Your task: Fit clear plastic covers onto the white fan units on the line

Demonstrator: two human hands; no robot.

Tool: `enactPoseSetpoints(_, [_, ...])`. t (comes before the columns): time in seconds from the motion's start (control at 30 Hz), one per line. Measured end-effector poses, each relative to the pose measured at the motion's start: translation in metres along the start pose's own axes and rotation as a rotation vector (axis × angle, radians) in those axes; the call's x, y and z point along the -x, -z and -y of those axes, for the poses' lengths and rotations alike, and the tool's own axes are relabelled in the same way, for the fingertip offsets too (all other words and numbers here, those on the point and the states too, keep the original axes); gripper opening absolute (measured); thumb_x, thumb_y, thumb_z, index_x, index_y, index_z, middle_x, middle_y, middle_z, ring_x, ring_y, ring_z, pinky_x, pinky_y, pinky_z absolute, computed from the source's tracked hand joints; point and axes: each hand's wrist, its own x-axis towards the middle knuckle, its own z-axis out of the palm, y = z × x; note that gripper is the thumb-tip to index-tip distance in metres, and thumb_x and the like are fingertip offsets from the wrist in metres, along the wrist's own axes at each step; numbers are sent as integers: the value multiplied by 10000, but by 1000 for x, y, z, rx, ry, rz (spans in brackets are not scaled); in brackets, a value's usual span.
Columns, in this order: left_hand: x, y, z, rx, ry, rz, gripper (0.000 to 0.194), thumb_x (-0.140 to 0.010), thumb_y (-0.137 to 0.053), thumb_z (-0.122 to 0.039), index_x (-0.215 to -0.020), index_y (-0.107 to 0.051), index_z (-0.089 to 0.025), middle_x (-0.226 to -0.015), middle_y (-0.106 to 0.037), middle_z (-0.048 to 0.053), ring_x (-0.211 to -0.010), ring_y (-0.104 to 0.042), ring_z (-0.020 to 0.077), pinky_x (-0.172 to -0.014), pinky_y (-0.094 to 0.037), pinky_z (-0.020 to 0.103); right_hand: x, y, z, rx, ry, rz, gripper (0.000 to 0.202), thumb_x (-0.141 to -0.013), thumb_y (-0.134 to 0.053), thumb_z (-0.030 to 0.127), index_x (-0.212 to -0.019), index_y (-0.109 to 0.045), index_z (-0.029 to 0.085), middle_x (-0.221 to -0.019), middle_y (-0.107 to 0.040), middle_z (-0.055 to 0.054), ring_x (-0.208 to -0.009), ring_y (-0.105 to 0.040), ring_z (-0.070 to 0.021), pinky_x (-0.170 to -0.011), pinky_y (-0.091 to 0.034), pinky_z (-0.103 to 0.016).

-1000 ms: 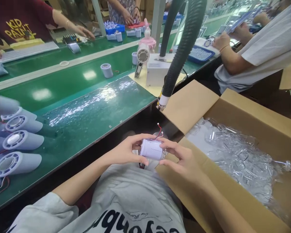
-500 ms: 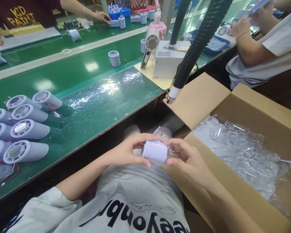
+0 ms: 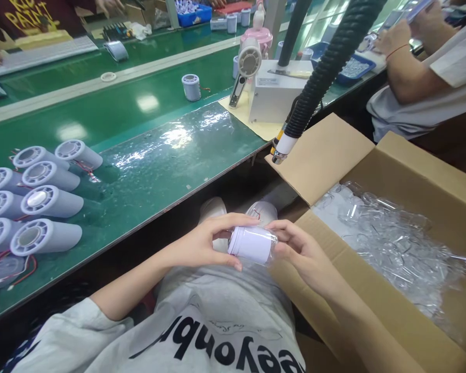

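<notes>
In front of my lap, my left hand grips a pale lavender cylindrical housing by its left end, thumb below and fingers above. A clear plastic cover surrounds much of the housing from the right. My right hand has its fingers and thumb closed on the cover's right end. Another pale cylinder with a red wire shows just behind my hands, near my knee.
Several lavender cylinders lie on the green bench at left. An open cardboard box with clear covers stands at right. A black flexible hose hangs near a white metal box. Co-workers sit across and at right.
My right hand has pushed the clear cover leftward, further over the housing. Across the bench, a co-worker's hand has drawn back, and the cylinder by it is gone from there. The view has shifted slightly.
</notes>
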Motion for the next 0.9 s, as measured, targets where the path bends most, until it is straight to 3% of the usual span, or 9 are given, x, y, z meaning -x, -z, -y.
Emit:
enactPoseSetpoints(0.17, [0,1,-1,6,-40,10,762,-645,-830,-142,-1320,-549,-356,-1399,-535,54,-1318,-482,259,-1053,-456,375,-4,-1,-6,-148,-98,33,385,-830,-662,567,-933,-598,202,-743,-634,2,-617,-638,-148,-580,-580,-259])
enactPoseSetpoints(0.53, [2,0,4,-21,-75,29,787,-647,-829,-141,-1335,-526,-375,-1422,-514,48,-1329,-468,254,-1049,-464,375,-8,-10,-12,-381,-358,55,518,-778,-644,677,-816,-603,162,-587,-681,-35,-438,-647,-143,-417,-532,-178])
enactPoseSetpoints(0.7, [2,-2,8,1,-100,15,755,-658,-823,-144,-1329,-540,-345,-1431,-499,74,-1349,-442,282,-1060,-456,420,-9,-10,-11,-469,-518,108,574,-1032,-273,502,-835,-640,108,-581,-695,-89,-403,-630,-101,-409,-505,-118])
enactPoseSetpoints(0.8, [3,-3,7,-24,-83,2,757,-668,-820,-167,-1339,-523,-352,-1412,-508,74,-1338,-448,283,-1017,-492,400,-11,-7,-12,-533,-580,151,671,-1059,-115,424,-867,-661,84,-600,-705,-103,-399,-631,-90,-402,-496,-104])
enactPoseSetpoints(0.9, [5,-5,2,-88,-26,-10,710,-706,-798,-222,-1346,-511,-333,-1384,-518,84,-1303,-473,279,-963,-521,371,-12,-6,-17,-563,-650,192,771,-1045,-66,477,-816,-678,68,-593,-690,-99,-385,-617,-80,-357,-458,-90])
